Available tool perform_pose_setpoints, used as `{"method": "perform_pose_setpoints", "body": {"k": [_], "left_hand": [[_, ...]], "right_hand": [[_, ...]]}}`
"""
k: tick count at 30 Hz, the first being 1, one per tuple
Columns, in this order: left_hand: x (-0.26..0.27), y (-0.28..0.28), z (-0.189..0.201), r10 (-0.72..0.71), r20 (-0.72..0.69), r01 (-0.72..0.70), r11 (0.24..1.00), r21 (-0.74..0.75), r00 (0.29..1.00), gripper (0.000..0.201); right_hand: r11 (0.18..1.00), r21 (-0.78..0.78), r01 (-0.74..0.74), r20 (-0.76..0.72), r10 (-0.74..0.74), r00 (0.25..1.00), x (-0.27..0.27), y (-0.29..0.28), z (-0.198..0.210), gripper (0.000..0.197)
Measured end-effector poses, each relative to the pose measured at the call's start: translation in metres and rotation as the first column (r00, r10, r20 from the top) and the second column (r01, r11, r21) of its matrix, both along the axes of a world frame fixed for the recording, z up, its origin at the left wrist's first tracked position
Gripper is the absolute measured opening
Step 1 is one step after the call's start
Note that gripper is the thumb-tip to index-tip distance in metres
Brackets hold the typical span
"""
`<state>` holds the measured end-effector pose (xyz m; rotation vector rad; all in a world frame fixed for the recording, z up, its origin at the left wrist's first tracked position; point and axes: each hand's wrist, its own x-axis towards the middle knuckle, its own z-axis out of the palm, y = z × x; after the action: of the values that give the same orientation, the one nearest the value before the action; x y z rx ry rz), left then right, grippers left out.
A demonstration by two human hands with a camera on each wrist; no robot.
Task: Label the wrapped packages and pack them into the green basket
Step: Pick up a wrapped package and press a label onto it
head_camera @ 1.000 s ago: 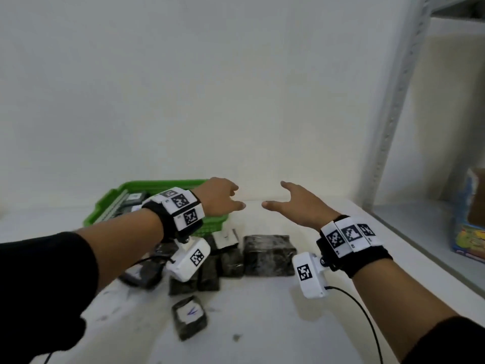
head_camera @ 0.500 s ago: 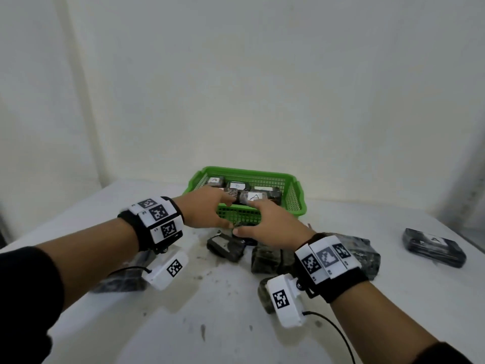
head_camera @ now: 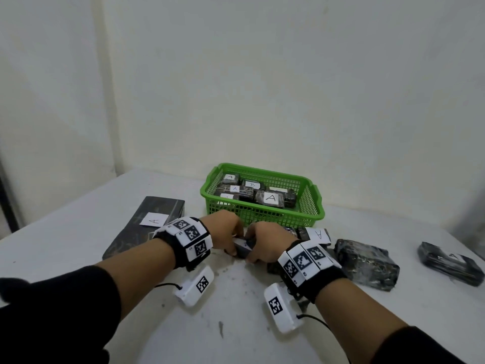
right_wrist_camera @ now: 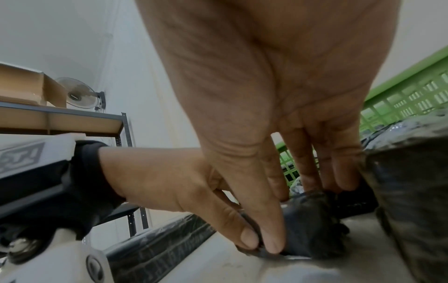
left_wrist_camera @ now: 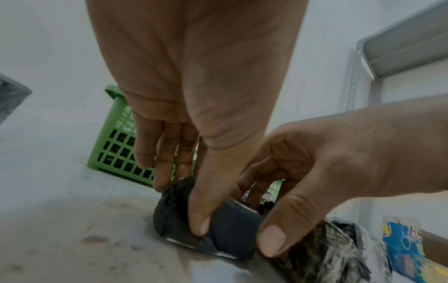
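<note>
The green basket (head_camera: 262,219) stands at the back of the white table and holds several black wrapped packages with white lettered labels. Just in front of it a small black wrapped package (head_camera: 243,248) lies on the table. My left hand (head_camera: 227,233) pinches its left end between thumb and fingers. My right hand (head_camera: 265,241) pinches its right end. In the left wrist view my left thumb presses the near face of the package (left_wrist_camera: 230,226). The right wrist view shows both thumbs meeting on the same package (right_wrist_camera: 310,226), with the basket (right_wrist_camera: 407,95) behind.
A long flat black package (head_camera: 147,224) labelled A lies to the left. To the right lie a labelled package (head_camera: 315,235), a bulky wrapped bundle (head_camera: 367,264) and a flat package (head_camera: 450,262). A metal shelf (left_wrist_camera: 400,44) stands beside the table.
Both hands came down from the air and closed together on the small package in front of the basket. The head view swung left, bringing the basket to centre.
</note>
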<state>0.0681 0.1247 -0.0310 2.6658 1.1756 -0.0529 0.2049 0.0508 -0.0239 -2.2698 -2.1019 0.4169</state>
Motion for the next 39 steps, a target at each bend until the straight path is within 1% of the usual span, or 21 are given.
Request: {"method": "perform_pose_setpoints", "body": {"k": [3,5,7,9,10,12,14,16,19,21,22,23,25,28,30,31,33,35,38,39], "left_hand": [[-0.007,0.001,-0.001,0.013,0.062,-0.009,0.998,-0.055,0.998,0.04],[-0.013,0.001,0.002,0.033,0.144,-0.018,0.995,-0.098,0.989,0.034],[-0.021,0.003,0.004,0.053,0.243,-0.015,0.987,-0.158,0.969,0.028],[-0.029,0.005,0.006,0.094,0.379,0.004,0.969,-0.249,0.921,0.022],[-0.032,0.006,0.007,0.122,0.459,0.022,0.955,-0.297,0.88,0.02],[-0.036,0.006,0.006,0.195,0.612,0.072,0.921,-0.384,0.767,0.02],[-0.036,0.006,0.006,0.258,0.706,0.119,0.891,-0.437,0.66,0.023],[-0.032,0.005,0.006,0.294,0.755,0.173,0.865,-0.471,0.585,0.027],[-0.024,0.005,0.004,0.355,0.8,0.251,0.82,-0.515,0.484,0.033],[-0.019,0.005,-0.001,0.404,0.816,0.301,0.785,-0.541,0.414,0.033],[-0.017,0.006,-0.005,0.412,0.82,0.305,0.784,-0.541,0.397,0.034],[-0.016,0.007,-0.009,0.411,0.824,0.297,0.791,-0.535,0.39,0.034],[-0.014,0.006,-0.015,0.398,0.831,0.281,0.808,-0.518,0.387,0.034],[-0.012,0.005,-0.02,0.385,0.837,0.277,0.818,-0.504,0.388,0.033],[-0.01,0.005,-0.02,0.381,0.842,0.266,0.827,-0.495,0.382,0.031],[-0.01,0.005,-0.02,0.379,0.848,0.257,0.836,-0.485,0.371,0.031],[-0.01,0.006,-0.018,0.373,0.861,0.249,0.848,-0.468,0.347,0.03],[-0.01,0.005,-0.017,0.373,0.864,0.264,0.844,-0.467,0.338,0.028],[-0.006,0.004,-0.019,0.378,0.863,0.278,0.836,-0.474,0.335,0.028],[-0.005,0.003,-0.02,0.377,0.863,0.276,0.837,-0.473,0.335,0.028]], "right_hand": [[1.0,0.018,-0.007,-0.041,0.008,0.999,0.004,0.0,-0.002,0.053],[1.0,0.026,-0.006,-0.097,0.008,0.995,0.008,-0.001,-0.001,0.046],[0.998,0.059,0.019,-0.203,-0.007,0.979,0.014,-0.003,0.004,0.037],[0.99,0.126,0.069,-0.355,-0.02,0.935,0.023,-0.007,0.01,0.033],[0.982,0.163,0.097,-0.435,-0.016,0.9,0.027,-0.011,0.013,0.03],[0.965,0.217,0.149,-0.587,0.006,0.81,0.034,-0.016,0.015,0.027],[0.949,0.249,0.194,-0.691,0.033,0.722,0.037,-0.018,0.014,0.023],[0.935,0.261,0.241,-0.788,0.063,0.612,0.038,-0.017,0.01,0.023],[0.909,0.252,0.33,-0.898,0.093,0.429,0.043,-0.012,0.001,0.034],[0.897,0.246,0.368,-0.931,0.113,0.348,0.045,-0.009,-0.005,0.035],[0.892,0.243,0.381,-0.939,0.118,0.324,0.046,-0.008,-0.007,0.036],[0.887,0.246,0.39,-0.94,0.121,0.318,0.046,-0.007,-0.009,0.036],[0.876,0.262,0.404,-0.936,0.128,0.328,0.046,-0.005,-0.013,0.035],[0.846,0.295,0.445,-0.934,0.157,0.321,0.047,-0.001,-0.018,0.031],[0.831,0.321,0.454,-0.925,0.173,0.338,0.048,0.002,-0.02,0.032],[0.832,0.326,0.448,-0.923,0.177,0.341,0.048,0.002,-0.021,0.035],[0.853,0.305,0.424,-0.932,0.174,0.319,0.051,0.003,-0.021,0.041],[0.872,0.286,0.398,-0.937,0.167,0.307,0.052,0.002,-0.02,0.042],[0.855,0.316,0.411,-0.919,0.167,0.358,0.056,0.002,-0.021,0.037],[0.849,0.32,0.419,-0.917,0.167,0.363,0.057,0.001,-0.02,0.036]]}}
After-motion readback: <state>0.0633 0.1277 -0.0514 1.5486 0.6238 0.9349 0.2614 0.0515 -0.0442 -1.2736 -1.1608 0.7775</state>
